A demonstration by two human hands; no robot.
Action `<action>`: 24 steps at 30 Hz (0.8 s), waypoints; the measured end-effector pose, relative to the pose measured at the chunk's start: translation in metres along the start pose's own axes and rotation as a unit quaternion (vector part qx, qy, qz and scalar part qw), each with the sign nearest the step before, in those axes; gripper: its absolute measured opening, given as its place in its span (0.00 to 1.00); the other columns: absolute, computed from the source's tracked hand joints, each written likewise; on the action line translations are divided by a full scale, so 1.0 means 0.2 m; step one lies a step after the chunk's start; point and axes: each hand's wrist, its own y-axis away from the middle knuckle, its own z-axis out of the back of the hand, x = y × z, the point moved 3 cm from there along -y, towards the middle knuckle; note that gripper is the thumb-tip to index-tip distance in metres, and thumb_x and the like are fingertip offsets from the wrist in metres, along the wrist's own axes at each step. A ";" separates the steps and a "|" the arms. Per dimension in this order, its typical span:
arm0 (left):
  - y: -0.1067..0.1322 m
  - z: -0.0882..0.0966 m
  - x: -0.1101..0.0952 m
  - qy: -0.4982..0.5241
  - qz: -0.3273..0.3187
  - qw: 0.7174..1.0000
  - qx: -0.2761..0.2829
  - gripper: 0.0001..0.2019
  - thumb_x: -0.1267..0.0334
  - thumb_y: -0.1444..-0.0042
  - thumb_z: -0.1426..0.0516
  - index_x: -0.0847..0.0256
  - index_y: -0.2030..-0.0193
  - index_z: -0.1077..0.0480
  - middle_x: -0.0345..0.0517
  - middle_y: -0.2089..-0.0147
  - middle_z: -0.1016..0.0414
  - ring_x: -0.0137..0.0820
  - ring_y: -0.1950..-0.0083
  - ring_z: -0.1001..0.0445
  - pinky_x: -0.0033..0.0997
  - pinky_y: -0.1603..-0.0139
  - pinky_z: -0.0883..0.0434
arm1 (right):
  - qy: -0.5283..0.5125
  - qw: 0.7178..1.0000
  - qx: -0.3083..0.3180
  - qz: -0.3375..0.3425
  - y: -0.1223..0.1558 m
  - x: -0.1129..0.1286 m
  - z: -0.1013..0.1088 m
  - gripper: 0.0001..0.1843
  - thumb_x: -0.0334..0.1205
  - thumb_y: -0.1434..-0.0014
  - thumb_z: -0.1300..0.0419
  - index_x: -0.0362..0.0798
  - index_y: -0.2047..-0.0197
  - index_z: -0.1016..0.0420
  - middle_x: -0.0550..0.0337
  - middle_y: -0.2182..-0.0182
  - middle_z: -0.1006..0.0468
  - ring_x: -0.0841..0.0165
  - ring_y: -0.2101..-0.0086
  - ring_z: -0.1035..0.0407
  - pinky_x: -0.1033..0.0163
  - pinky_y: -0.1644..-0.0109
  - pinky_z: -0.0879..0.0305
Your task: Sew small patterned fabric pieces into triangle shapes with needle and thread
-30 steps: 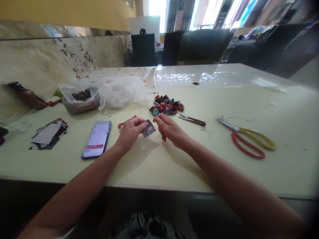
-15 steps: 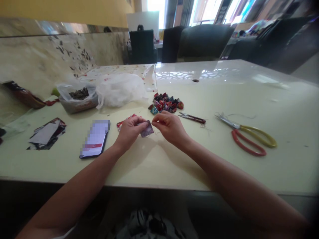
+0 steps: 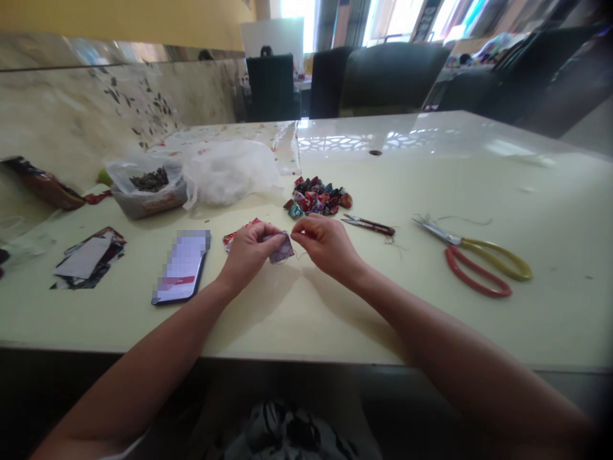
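My left hand (image 3: 251,249) pinches a small purple patterned piece of fabric (image 3: 281,249) between thumb and fingers. Just to its right, my right hand (image 3: 326,243) is closed in a pinch close to the fabric's edge. Whatever its fingertips hold is too small to make out. A thin thread (image 3: 301,255) loops below the fabric, between the two hands. Partly behind my left hand lie red and white patterned fabric pieces (image 3: 228,240). Beyond my right hand is a pile of small stitched fabric pieces (image 3: 318,197) in red, teal and dark colours.
Thread snips (image 3: 368,224) and large scissors with red and yellow handles (image 3: 479,259) lie on the right. Leftward are a phone (image 3: 182,268), a stack of fabric pieces (image 3: 89,259), a bagged container of dark dried material (image 3: 148,191) and a white plastic bag (image 3: 232,172).
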 end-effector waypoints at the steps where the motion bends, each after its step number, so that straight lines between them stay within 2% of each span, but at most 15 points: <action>1: 0.00 0.00 0.00 -0.007 -0.002 1.000 -0.001 0.11 0.59 0.52 0.32 0.64 0.68 0.24 0.42 0.70 0.23 0.27 0.69 0.27 0.27 0.66 0.29 | -0.001 1.000 0.001 0.000 0.00 0.00 0.00 0.06 0.32 0.40 0.38 0.44 0.70 0.23 0.62 0.72 0.29 0.74 0.72 0.38 0.66 0.65 0.46; 19: 0.01 0.00 0.00 -0.119 -0.090 0.989 -0.019 0.08 0.59 0.49 0.34 0.62 0.70 0.24 0.42 0.70 0.24 0.28 0.69 0.27 0.28 0.66 0.29 | 0.010 0.999 0.004 0.041 0.01 0.01 -0.02 0.09 0.29 0.41 0.41 0.45 0.73 0.31 0.61 0.73 0.29 0.72 0.70 0.37 0.66 0.64 0.45; 24: 0.02 -0.01 -0.01 -0.085 -0.081 0.993 -0.005 0.10 0.57 0.49 0.34 0.62 0.69 0.23 0.43 0.70 0.22 0.29 0.69 0.26 0.29 0.66 0.28 | 0.014 0.999 -0.003 0.036 0.01 0.01 -0.03 0.08 0.29 0.40 0.43 0.45 0.72 0.32 0.60 0.72 0.29 0.71 0.70 0.38 0.66 0.64 0.46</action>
